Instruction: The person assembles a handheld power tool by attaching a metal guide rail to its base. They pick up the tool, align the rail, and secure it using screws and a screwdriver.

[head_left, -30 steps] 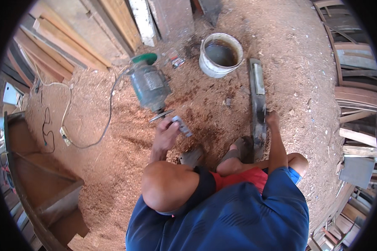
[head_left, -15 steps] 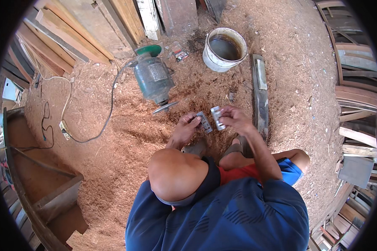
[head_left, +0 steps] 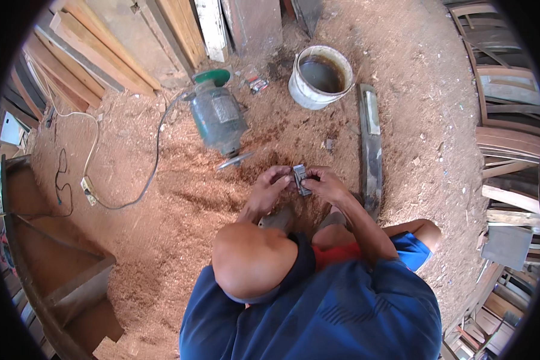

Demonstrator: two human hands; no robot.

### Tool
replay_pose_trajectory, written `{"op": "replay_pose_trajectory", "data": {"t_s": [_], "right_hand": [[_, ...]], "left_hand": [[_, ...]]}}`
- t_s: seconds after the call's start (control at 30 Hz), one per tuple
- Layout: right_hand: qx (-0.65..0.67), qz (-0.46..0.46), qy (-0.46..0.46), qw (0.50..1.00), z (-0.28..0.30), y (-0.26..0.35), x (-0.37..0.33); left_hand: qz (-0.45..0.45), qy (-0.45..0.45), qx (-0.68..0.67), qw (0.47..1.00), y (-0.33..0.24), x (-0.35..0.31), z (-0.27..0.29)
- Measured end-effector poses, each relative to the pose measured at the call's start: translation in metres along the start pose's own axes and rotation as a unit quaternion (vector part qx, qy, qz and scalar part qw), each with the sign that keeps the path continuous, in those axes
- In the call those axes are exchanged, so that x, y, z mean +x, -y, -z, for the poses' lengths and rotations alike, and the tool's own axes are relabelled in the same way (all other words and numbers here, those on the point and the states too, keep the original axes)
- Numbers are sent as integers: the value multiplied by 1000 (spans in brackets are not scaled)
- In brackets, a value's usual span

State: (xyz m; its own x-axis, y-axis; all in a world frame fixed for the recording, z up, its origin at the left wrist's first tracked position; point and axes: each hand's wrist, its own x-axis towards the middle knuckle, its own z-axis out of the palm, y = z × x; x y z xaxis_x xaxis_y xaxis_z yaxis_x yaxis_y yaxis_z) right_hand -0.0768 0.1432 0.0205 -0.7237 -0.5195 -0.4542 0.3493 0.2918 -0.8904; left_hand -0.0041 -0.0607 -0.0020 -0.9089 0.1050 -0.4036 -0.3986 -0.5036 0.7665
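Note:
My left hand [head_left: 272, 185] and right hand [head_left: 325, 183] meet over the sawdust in front of my feet. Between their fingertips are small grey, metallic-looking rectangular plates [head_left: 300, 179], brought together so that they look stacked. My right thumb and fingers pinch them from the right. From the left, my curled left fingers and thumb meet their edge; fingers partly hide the plates, and their exact kind cannot be made out. Just beyond my left hand lies a green motor-like machine [head_left: 217, 117] with a thin disc [head_left: 234, 159] on its near end.
A white bucket [head_left: 300, 91] of dark liquid stands ahead. Right of my hands lies a long dark wooden beam [head_left: 372, 159] with a pale block [head_left: 372, 112] on it. A cable runs left to a power strip [head_left: 89, 190]. Wooden frames [head_left: 510, 138] line the right; boards [head_left: 102, 57] lean far left.
The two plates, held apart one in each hand before, are now together between my hands. My right hand has moved left toward my left hand. The view has shifted slightly.

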Motion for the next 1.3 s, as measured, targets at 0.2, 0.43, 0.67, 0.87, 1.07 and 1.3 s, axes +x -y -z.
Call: {"op": "replay_pose_trajectory", "data": {"t_s": [0.2, 0.43, 0.67, 0.87, 1.07, 1.3], "right_hand": [[-38, 48, -119, 991, 99, 120, 59], [-370, -54, -108, 921, 138, 177, 212], [-581, -104, -130, 797, 127, 99, 286], [-578, 20, -168, 798, 147, 130, 261], [-181, 100, -220, 953, 135, 155, 153], [-353, -13, 27, 935, 40, 83, 40]], "left_hand": [[28, 49, 90, 994, 21, -11, 32], [123, 149, -126, 973, 46, -31, 24], [221, 67, -475, 849, -20, -129, 24], [153, 39, -437, 886, -6, -121, 51], [33, 12, -174, 984, 36, -31, 66], [-20, -72, 104, 992, -2, 20, -11]]}}
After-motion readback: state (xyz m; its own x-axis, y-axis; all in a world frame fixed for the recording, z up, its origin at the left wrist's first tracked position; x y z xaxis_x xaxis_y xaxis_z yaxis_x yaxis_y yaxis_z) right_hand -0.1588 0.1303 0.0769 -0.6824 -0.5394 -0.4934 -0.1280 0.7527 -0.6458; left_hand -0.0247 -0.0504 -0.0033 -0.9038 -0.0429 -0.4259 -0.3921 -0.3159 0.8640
